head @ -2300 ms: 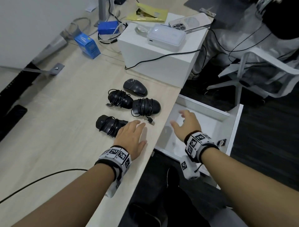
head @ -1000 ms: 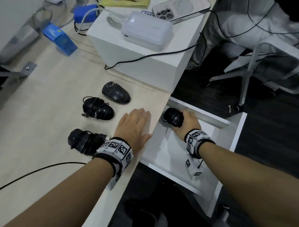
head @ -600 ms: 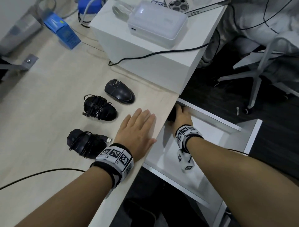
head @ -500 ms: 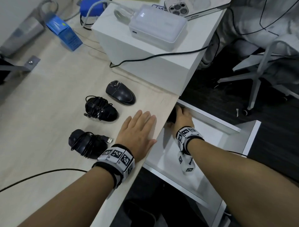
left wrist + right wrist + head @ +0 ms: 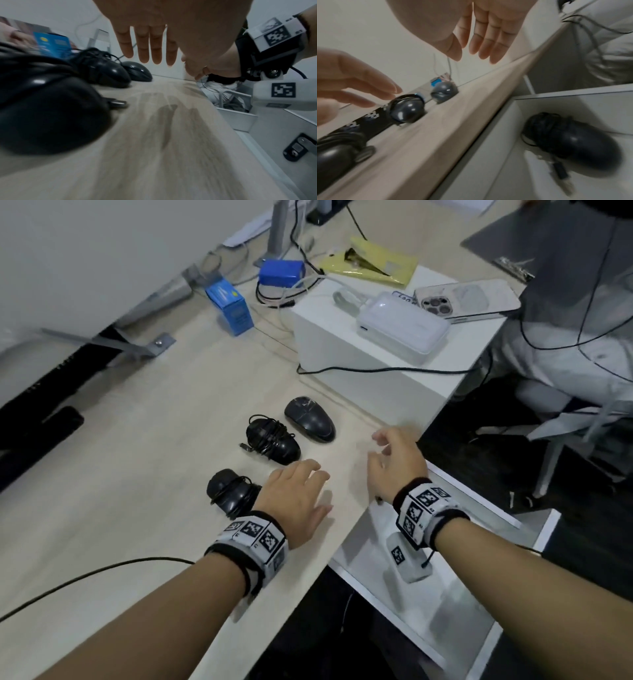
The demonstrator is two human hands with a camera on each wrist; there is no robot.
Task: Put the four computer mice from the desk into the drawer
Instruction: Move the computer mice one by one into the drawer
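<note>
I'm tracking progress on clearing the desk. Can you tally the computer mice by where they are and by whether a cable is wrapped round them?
On the desk, cable-wrapped mouse: 2
On the desk, mouse with no cable wrap: 1
In the drawer, cable-wrapped mouse: 1
Total: 4 mice

Office: desk [image 5: 144, 460], swivel chair [image 5: 561, 419], cables, phone [image 5: 466, 301]
</note>
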